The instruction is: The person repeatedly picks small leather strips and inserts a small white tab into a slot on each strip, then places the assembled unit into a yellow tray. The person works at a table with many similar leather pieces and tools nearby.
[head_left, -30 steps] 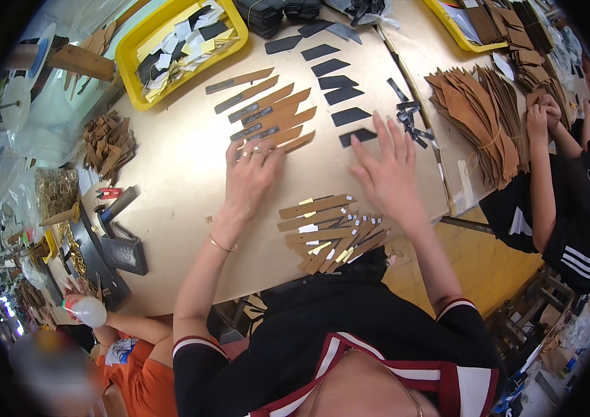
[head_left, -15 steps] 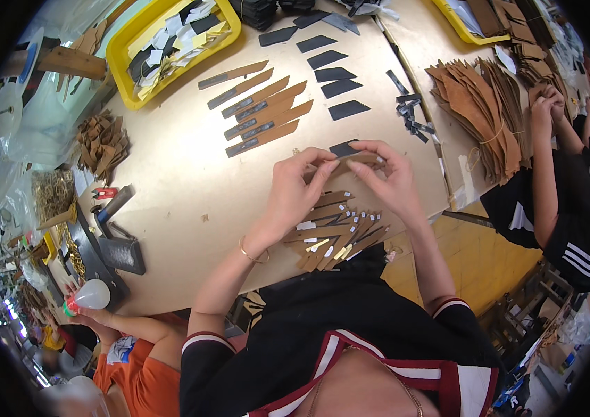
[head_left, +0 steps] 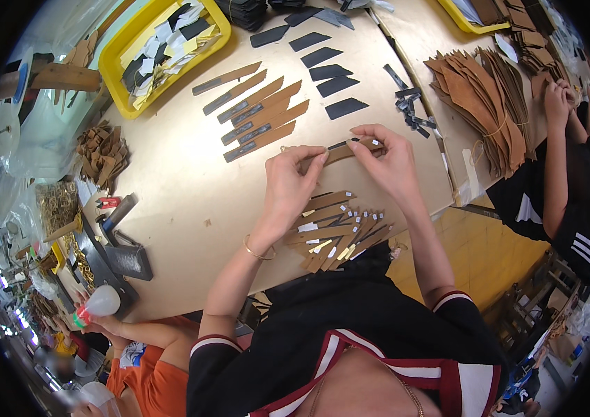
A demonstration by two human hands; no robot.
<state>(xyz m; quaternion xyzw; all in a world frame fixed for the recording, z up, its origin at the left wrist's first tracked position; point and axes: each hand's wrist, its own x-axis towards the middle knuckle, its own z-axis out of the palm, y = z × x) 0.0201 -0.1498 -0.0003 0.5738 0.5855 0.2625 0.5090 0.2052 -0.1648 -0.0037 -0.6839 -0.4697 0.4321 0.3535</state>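
A brown leather strip (head_left: 341, 153) is stretched between my two hands above the table, with a small white label at its right end. My left hand (head_left: 291, 177) pinches the strip's left end between thumb and fingers. On the right part, my right hand (head_left: 390, 165) grips it with thumb and fingertips. A dark edge, seemingly of a black piece, shows along the strip's upper side; the strip hides the rest. Just below my hands lies a heap of brown strips (head_left: 336, 240) with white and yellow tags. Beyond are black slanted pieces (head_left: 345, 108) in a column.
Brown strips with dark ends (head_left: 260, 139) lie in a row at left. A yellow tray (head_left: 224, 31) of scraps stands far left. Bundled leather pieces (head_left: 475, 104) and black bits (head_left: 413, 111) lie right. A hammer (head_left: 118, 212) rests near the left edge. Co-workers sit on both sides.
The strip has turned to show more of its brown face, and the black piece behind it shows less. My left hand has shifted slightly left. The whole view has shifted a little.
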